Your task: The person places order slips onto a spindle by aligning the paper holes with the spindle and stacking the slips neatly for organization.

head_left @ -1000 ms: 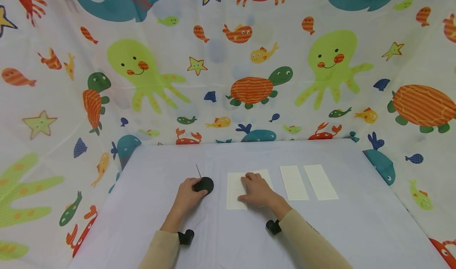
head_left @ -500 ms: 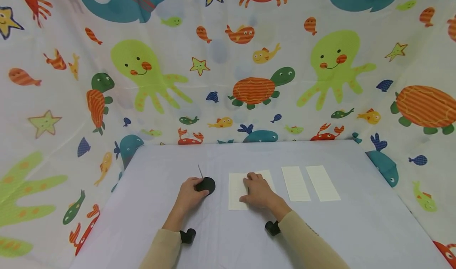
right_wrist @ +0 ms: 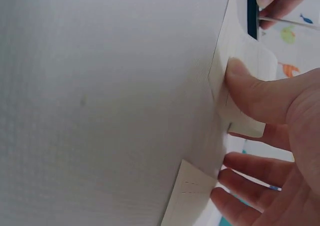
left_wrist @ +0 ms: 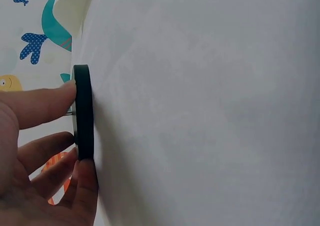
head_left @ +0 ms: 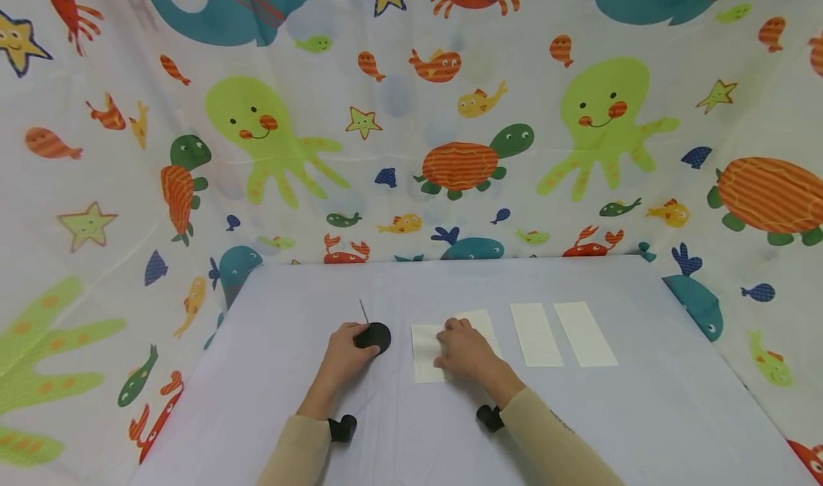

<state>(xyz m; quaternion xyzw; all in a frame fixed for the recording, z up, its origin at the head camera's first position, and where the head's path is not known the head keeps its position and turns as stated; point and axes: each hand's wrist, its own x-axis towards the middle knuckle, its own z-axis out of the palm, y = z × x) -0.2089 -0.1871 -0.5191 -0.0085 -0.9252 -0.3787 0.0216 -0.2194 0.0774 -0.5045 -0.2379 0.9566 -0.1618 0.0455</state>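
Observation:
My left hand (head_left: 347, 354) grips the round black base of a receipt spike (head_left: 379, 338) at its left side, the thin metal rod standing up from it. Seen from the left wrist, thumb and fingers hold the edge of the base (left_wrist: 84, 126) at the white cloth. My right hand (head_left: 469, 354) pinches a cream paper slip (head_left: 426, 357) by its right side. In the right wrist view that slip (right_wrist: 250, 61) bends upward, thumb on one face and a finger behind. Another slip (head_left: 482, 321) lies just behind this hand, partly covered by it.
Two more cream slips (head_left: 536, 336) lie side by side to the right of my right hand. A white cloth (head_left: 411, 436) covers the table. Behind it hangs a curtain (head_left: 386, 143) with printed sea animals.
The far edge of the pinched slip has come nearer to me as the paper bends, baring more of the slip behind. My left hand keeps its hold on the receipt spike.

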